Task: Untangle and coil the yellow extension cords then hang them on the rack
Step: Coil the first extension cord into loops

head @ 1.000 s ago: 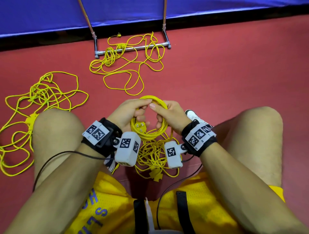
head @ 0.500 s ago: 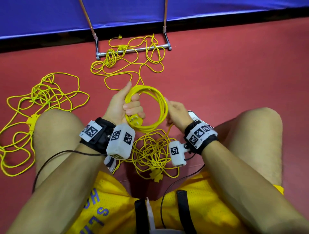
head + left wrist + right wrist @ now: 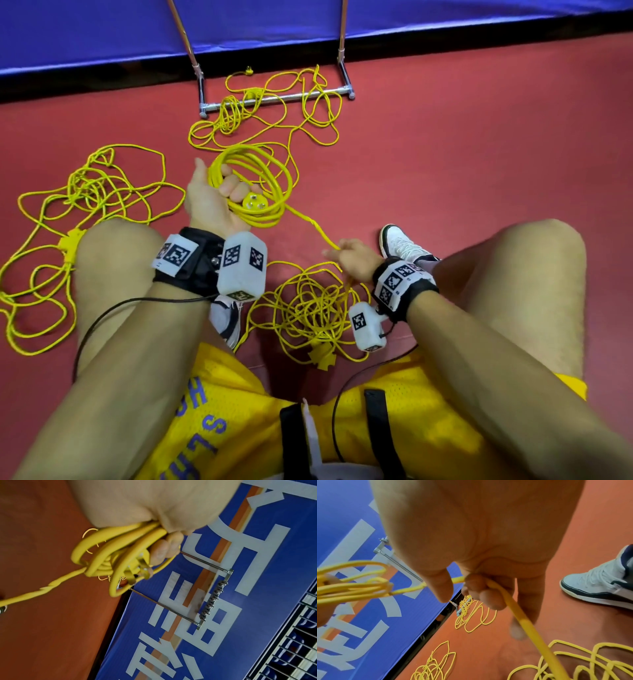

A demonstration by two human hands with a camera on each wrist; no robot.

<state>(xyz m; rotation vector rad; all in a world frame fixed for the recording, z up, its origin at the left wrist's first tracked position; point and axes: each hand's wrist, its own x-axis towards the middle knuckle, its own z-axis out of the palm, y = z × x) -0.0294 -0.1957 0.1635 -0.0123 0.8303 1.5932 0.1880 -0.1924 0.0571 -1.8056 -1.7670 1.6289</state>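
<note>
On the red floor, between the person's knees, lies a loose tangle of yellow cord. The left hand is raised with its fingers curled round a coil of the same cord, the plug showing just beside the fingertips. From the coil a strand runs down to the right hand, which pinches it between thumb and curled fingers above the tangle. A second cord sprawls on the floor by the left knee. A third cord lies across the base bar of the rack, which stands against a blue banner. A white shoe sits just beside the right hand.
</note>
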